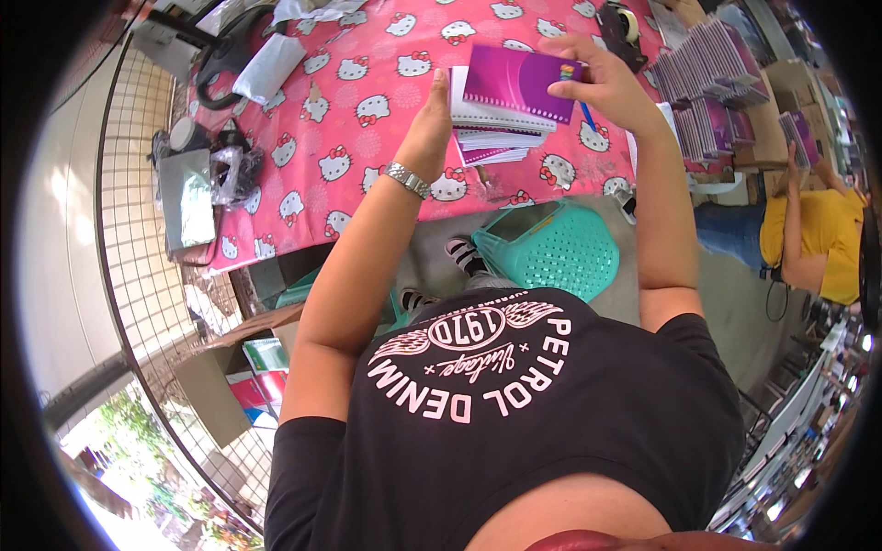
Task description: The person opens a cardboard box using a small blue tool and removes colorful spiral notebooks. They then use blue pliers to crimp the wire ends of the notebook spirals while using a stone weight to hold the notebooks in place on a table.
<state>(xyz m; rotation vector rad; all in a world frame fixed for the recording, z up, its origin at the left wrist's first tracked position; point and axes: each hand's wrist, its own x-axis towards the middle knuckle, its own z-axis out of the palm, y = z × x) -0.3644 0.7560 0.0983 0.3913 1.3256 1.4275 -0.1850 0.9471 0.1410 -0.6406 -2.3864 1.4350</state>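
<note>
The surface, covered with a pink cloth of white cat-head print [322,207], is the largest thing; its near edge runs across in front of the person. A wide stretch of cloth shows between the left hand [427,129] and the objects along the left edge, so the open room is mostly on that side. Toward the right edge it is narrower, because two main groups of purple notebook piles [707,69] stand there. One co-worker in a yellow shirt [813,234] is past this edge. One green plastic stool with a perforated seat [565,248] is below the near edge.

The thick stack of white-paged notebooks [501,138] is near the near edge, right of its middle; I cannot tell if it touches the cloth. On its top is one purple-covered notebook [519,84]. The grip of the right hand [611,87] pinches its right end. The left hand is along the stack's left side, but I cannot tell if its grip closes.

One black tape dispenser [625,32] is at the far right corner, one white packet [269,70] near the far left corner, and one thin blue pen [586,117] just beside the notebook.
</note>
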